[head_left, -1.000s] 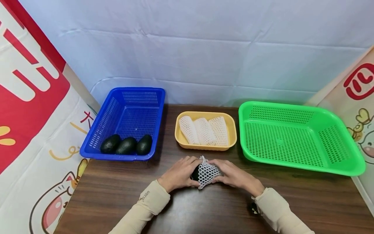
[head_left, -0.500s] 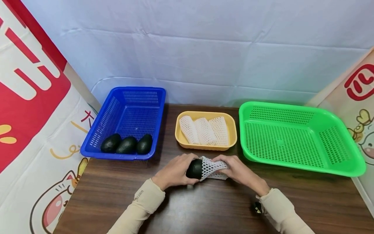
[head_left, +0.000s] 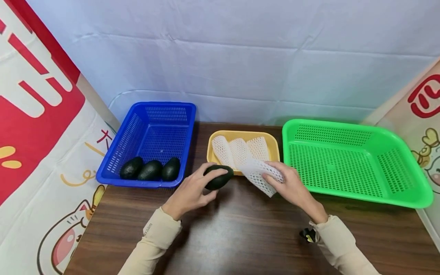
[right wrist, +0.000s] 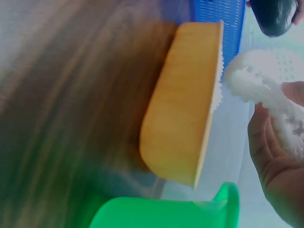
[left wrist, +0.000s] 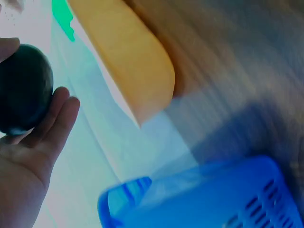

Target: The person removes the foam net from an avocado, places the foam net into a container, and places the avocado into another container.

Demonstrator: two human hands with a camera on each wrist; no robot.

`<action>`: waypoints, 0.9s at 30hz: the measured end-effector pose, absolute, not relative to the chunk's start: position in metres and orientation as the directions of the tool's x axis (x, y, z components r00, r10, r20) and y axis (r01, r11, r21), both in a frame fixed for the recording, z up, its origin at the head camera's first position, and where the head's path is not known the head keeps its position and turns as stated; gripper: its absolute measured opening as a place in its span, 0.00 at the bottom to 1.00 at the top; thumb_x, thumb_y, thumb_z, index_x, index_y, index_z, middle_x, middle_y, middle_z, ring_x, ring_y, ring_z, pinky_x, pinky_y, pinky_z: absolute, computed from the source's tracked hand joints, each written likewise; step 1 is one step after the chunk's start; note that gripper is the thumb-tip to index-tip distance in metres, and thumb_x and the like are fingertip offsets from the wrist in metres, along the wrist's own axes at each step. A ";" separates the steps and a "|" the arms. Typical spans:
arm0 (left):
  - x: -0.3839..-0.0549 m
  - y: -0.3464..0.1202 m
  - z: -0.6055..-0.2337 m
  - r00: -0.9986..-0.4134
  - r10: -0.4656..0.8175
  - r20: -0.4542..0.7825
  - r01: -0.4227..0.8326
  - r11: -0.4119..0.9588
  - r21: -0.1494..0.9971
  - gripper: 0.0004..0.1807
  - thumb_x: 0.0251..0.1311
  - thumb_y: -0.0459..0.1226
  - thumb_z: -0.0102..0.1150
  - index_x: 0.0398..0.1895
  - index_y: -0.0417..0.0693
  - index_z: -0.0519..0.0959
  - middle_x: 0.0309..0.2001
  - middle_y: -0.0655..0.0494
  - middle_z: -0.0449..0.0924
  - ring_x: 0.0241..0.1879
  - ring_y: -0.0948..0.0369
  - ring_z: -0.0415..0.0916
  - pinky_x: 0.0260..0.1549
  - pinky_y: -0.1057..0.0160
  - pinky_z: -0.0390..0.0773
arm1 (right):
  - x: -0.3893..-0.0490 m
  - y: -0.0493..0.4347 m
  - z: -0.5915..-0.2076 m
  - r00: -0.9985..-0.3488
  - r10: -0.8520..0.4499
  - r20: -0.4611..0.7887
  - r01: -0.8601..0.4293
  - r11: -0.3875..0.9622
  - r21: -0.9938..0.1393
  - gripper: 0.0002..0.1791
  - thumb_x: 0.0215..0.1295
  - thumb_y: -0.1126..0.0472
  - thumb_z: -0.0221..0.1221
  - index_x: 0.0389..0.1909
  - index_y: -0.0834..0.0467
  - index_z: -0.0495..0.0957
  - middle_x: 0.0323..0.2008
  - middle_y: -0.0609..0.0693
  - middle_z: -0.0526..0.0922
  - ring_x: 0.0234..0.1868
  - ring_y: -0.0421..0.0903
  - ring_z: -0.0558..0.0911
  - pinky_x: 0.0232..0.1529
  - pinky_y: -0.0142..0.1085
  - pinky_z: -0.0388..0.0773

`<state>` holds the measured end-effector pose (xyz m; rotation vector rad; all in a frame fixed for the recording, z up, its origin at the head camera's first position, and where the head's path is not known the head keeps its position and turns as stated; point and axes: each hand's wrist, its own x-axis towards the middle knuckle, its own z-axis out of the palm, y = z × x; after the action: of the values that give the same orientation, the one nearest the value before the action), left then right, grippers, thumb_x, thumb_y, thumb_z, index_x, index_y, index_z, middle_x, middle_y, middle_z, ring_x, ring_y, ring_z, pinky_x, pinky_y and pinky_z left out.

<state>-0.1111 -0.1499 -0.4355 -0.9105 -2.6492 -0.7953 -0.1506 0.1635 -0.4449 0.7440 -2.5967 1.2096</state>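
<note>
My left hand (head_left: 194,191) grips a dark green avocado (head_left: 217,178), bare of any net, just in front of the yellow tray (head_left: 210,154). The left wrist view shows the avocado (left wrist: 23,90) between thumb and fingers. My right hand (head_left: 288,183) pinches a white foam net sleeve (head_left: 258,173), whose mouth overlaps the tray's front rim in the head view. In the right wrist view the net sleeve (right wrist: 256,78) gapes at its end, apart from the avocado (right wrist: 275,14). Inside the tray lie several more white net sleeves (head_left: 222,151).
At the left stands a blue basket (head_left: 190,133) with avocados (head_left: 150,170) along its near side. A green basket (head_left: 357,200) is at the right, beside the yellow tray. A pale cloth wall rises behind the brown table (head_left: 237,244).
The avocado has come out of the net sleeve. My left hand has drawn it left and toward the tray, while my right hand has moved right with the sleeve.
</note>
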 end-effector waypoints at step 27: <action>-0.155 -0.242 -0.437 -0.979 -0.126 0.158 -0.016 0.827 0.563 0.42 0.57 0.50 0.69 0.66 0.44 0.56 0.48 0.31 0.80 0.41 0.39 0.81 0.37 0.40 0.78 | -0.196 0.145 -0.453 -0.955 -0.190 0.227 -0.293 0.726 -0.622 0.38 0.70 0.59 0.58 0.76 0.61 0.54 0.64 0.72 0.65 0.60 0.66 0.71 0.54 0.61 0.70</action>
<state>-0.1547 -0.2415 -0.4374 0.1109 -2.8200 -0.8662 -0.1964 0.1446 -0.4528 0.3915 -2.7799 1.0396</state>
